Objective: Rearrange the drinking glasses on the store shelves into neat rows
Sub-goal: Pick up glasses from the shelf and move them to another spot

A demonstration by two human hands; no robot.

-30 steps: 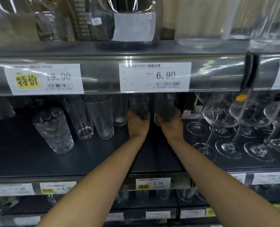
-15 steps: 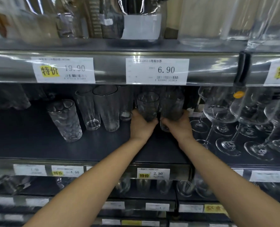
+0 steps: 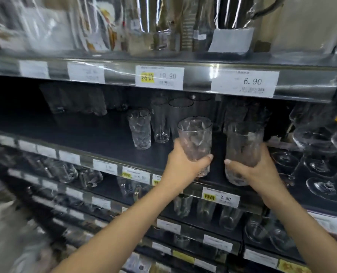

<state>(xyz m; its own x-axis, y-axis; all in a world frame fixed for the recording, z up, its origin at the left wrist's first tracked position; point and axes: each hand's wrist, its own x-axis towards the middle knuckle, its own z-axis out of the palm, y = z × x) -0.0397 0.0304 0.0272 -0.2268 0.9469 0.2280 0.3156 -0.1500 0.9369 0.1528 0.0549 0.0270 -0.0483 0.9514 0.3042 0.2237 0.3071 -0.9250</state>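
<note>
My left hand (image 3: 185,166) grips a dimpled clear tumbler (image 3: 195,137) near its base, held upright above the front of the dark middle shelf (image 3: 96,138). My right hand (image 3: 256,170) grips a second dimpled tumbler (image 3: 243,144) just to the right of it, also upright and lifted. A third dimpled tumbler (image 3: 139,129) stands on the shelf to the left. Behind it stand plain tall glasses (image 3: 160,123), and more sit in shadow at the back.
Wine glasses (image 3: 317,146) crowd the shelf's right end. The upper shelf edge with price tags (image 3: 244,83) hangs low overhead. Wrapped goods fill the top shelf. More glasses (image 3: 205,211) fill the lower shelves. The left stretch of the middle shelf is bare at the front.
Both hands have pulled their tumblers out from the back of the shelf toward the front edge and lifted them. The view has swung left.
</note>
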